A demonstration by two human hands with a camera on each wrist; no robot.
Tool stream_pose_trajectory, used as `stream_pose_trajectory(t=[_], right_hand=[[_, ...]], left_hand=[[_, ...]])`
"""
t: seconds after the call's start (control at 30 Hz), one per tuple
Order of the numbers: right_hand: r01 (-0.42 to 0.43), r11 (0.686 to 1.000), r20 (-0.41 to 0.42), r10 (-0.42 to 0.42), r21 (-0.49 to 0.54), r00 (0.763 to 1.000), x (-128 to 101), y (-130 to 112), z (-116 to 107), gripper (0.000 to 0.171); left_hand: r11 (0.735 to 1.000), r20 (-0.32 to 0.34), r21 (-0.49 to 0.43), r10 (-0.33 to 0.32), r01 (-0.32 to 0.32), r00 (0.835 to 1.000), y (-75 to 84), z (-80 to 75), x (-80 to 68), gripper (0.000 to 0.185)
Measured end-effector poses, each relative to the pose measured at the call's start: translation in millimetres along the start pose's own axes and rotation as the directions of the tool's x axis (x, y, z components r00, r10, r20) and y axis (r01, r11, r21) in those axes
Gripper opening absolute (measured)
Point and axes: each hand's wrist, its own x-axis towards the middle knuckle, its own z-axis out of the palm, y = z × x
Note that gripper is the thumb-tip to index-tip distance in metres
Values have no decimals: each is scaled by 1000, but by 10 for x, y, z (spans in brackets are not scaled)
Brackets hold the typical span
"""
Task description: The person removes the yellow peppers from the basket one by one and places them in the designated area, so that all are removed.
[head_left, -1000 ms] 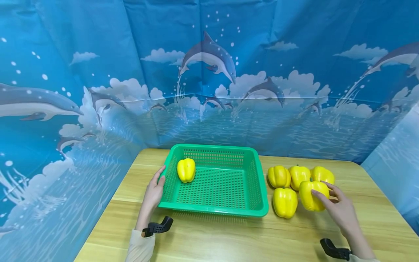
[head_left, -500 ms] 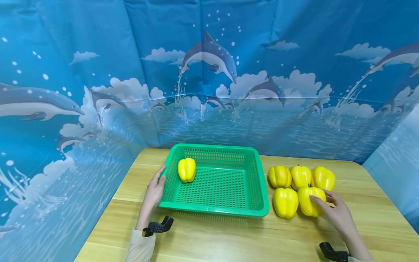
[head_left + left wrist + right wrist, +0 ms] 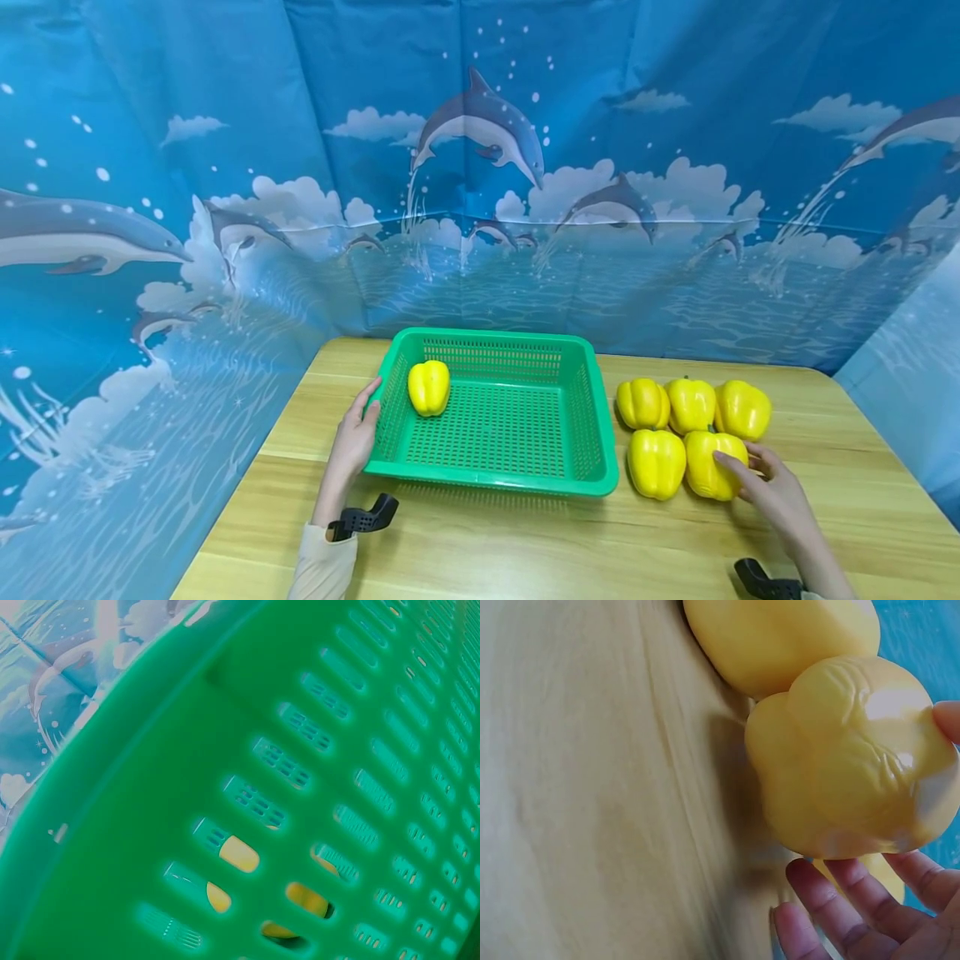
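Note:
In the head view, a green plastic basket (image 3: 495, 481) sits on the table with one yellow bell pepper (image 3: 430, 388) in its left part. My left hand (image 3: 352, 437) touches the basket's left side with fingers extended along it. The left wrist view shows the slotted basket wall (image 3: 172, 772), with yellow showing through some slots; the hand is out of that view. At the right, my right hand (image 3: 776, 492) holds a yellow bell pepper (image 3: 712, 467) between thumb and fingers. In the right wrist view the thumb touches this pepper (image 3: 847, 765) on one side, fingertips on the other.
Several more yellow bell peppers (image 3: 692, 406) stand close together beside the held one, right of the basket. The wooden table (image 3: 510, 550) ends at the back against a blue dolphin-print curtain (image 3: 480, 275). A black wrist mount (image 3: 367, 517) sits on the left wrist.
My right hand has lowered the yellow bell pepper toward the near side, next to the front one, uncovering the pepper behind. The left hand and basket have stayed put.

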Motion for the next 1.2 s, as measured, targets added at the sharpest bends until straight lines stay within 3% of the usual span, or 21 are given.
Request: stream_pose_trajectory(t=[0.47, 0.83, 1.2], right_hand=[[6, 1000, 8, -6, -6, 1000, 47, 76, 9, 94], [-55, 998, 22, 56, -28, 998, 92, 45, 34, 101], [-33, 997, 21, 35, -63, 999, 92, 50, 68, 96]], left_hand=[[1000, -5, -4, 6, -6, 1000, -6, 2, 4, 45], [1000, -3, 10, -4, 4, 1000, -5, -2, 8, 45], [1000, 1, 6, 3, -3, 1000, 2, -4, -1, 45]])
